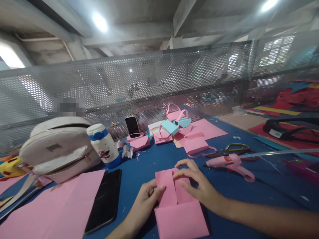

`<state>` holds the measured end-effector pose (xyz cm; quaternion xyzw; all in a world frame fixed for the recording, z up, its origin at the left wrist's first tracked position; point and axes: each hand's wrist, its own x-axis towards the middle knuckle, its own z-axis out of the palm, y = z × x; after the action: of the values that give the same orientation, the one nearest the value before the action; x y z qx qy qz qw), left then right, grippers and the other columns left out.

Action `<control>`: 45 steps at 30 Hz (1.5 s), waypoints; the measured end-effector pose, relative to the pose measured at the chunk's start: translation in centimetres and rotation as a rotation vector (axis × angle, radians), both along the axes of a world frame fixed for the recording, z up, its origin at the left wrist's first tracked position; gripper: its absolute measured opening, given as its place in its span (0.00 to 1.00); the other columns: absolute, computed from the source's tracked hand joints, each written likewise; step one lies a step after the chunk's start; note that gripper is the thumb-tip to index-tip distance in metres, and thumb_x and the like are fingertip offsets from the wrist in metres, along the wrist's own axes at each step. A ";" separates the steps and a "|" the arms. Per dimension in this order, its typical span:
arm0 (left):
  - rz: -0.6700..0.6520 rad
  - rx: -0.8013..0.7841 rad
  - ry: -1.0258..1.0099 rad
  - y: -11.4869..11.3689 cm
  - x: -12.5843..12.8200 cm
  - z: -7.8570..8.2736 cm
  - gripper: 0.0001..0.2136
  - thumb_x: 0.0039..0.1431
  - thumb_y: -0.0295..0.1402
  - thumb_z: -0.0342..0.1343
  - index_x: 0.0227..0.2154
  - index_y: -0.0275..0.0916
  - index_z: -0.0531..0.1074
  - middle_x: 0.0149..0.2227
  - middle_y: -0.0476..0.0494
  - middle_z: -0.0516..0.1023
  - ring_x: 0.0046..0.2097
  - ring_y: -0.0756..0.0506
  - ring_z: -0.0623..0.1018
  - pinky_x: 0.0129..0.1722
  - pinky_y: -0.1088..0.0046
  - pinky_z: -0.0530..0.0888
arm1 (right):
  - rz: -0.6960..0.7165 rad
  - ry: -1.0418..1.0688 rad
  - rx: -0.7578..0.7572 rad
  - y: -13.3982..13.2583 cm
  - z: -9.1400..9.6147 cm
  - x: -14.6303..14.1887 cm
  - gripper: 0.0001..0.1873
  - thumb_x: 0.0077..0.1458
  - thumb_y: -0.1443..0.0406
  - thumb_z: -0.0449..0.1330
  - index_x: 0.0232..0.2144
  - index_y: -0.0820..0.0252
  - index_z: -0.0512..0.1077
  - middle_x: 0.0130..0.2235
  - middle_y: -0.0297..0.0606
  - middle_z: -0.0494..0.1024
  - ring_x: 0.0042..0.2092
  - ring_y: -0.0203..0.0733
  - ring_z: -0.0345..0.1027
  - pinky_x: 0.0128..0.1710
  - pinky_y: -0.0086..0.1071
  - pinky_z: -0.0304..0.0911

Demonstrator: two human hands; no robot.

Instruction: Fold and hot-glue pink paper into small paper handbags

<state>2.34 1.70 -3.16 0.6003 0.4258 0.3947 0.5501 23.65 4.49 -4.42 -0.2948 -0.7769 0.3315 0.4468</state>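
- The pink folded paper (180, 219) is lying on the blue counter (139, 172), in front of the person and between both hands; its wide lower panel is facing up, and two narrower flaps are standing out beyond it, meeting along a slit.
- The left grip (147, 196) is pinching the left edge of this paper, its thumb pressing on the left flap and its other fingers curling beside the edge.
- The right grip (196, 179) is hanging loose and unclenched, its fingers spreading over the right flap and the top edge; whether every fingertip is touching is hard to tell.
- A black tablet (106, 202) is lying flat to the left of the left grip, and a large pink sheet (57, 205) is spreading just beside it.
- A white and blue bottle (104, 146) is standing beyond the tablet, next to a pale backpack (59, 146).
- A phone (132, 126) is leaning upright behind a small pink paper bag (139, 142).
- Light blue paper boxes (169, 127) are resting among more pink pieces farther right.
- A pink glue gun (230, 164) is lying to the right of the right grip, its nozzle pointing left; pliers (227, 152) are lying just beyond it.
- A perforated metal panel (149, 83) is running along the counter's far side.
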 end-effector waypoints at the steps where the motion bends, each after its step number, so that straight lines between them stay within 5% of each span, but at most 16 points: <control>1: -0.012 0.001 -0.002 0.0 0.0 0.1 0.23 0.57 0.51 0.60 0.41 0.33 0.79 0.27 0.45 0.76 0.28 0.48 0.71 0.31 0.75 0.67 | 0.020 -0.009 0.027 0.0 0.0 0.0 0.09 0.61 0.65 0.56 0.42 0.52 0.75 0.52 0.40 0.66 0.57 0.48 0.58 0.58 0.45 0.53; 7: -0.129 -0.049 -0.018 0.2 0.0 -0.2 0.24 0.57 0.52 0.59 0.39 0.31 0.78 0.25 0.48 0.71 0.27 0.51 0.66 0.30 0.76 0.64 | 0.133 -0.053 0.119 0.3 0.8 0.1 0.09 0.62 0.68 0.56 0.36 0.56 0.77 0.52 0.41 0.70 0.55 0.46 0.60 0.55 0.42 0.56; 11: -0.182 -0.078 0.047 0.2 0.6 -0.3 0.27 0.56 0.56 0.58 0.32 0.29 0.75 0.22 0.51 0.64 0.23 0.54 0.57 0.23 0.79 0.54 | 0.151 -0.049 0.073 0.4 1.8 0.1 0.10 0.57 0.74 0.58 0.32 0.57 0.76 0.41 0.37 0.75 0.46 0.41 0.66 0.47 0.35 0.61; 17: -0.310 -0.167 0.008 -0.7 2.3 0.4 0.25 0.57 0.54 0.58 0.32 0.31 0.72 0.25 0.50 0.67 0.24 0.54 0.60 0.25 0.79 0.57 | 0.082 -0.016 -0.114 0.3 2.5 0.1 0.20 0.48 0.79 0.63 0.41 0.55 0.72 0.37 0.30 0.77 0.38 0.38 0.69 0.38 0.29 0.60; 20: -0.319 -0.166 0.007 -1.1 2.4 0.4 0.24 0.57 0.54 0.58 0.29 0.33 0.69 0.23 0.52 0.64 0.24 0.54 0.57 0.24 0.79 0.55 | 0.122 -0.063 -0.037 0.1 2.6 0.2 0.19 0.53 0.77 0.63 0.44 0.52 0.75 0.38 0.31 0.77 0.40 0.39 0.69 0.41 0.31 0.61; 27: -0.298 -0.166 -0.017 -1.2 2.0 -0.1 0.25 0.56 0.56 0.56 0.27 0.35 0.66 0.23 0.54 0.61 0.24 0.54 0.55 0.24 0.77 0.52 | 0.106 -0.030 0.100 -0.5 2.4 0.2 0.05 0.59 0.71 0.63 0.32 0.57 0.77 0.35 0.34 0.76 0.40 0.40 0.68 0.41 0.33 0.62; 45: -0.250 -0.100 0.017 -1.0 1.6 -0.3 0.26 0.59 0.58 0.50 0.23 0.37 0.61 0.23 0.53 0.57 0.26 0.52 0.54 0.25 0.74 0.52 | 0.183 -0.115 0.110 -0.3 2.5 0.2 0.07 0.55 0.74 0.60 0.30 0.58 0.71 0.40 0.37 0.75 0.42 0.41 0.67 0.42 0.34 0.62</control>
<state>3.93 0.74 -3.45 0.6239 0.3715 0.2959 0.6206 23.84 4.16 -1.95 -0.2160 -0.8419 0.3104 0.3849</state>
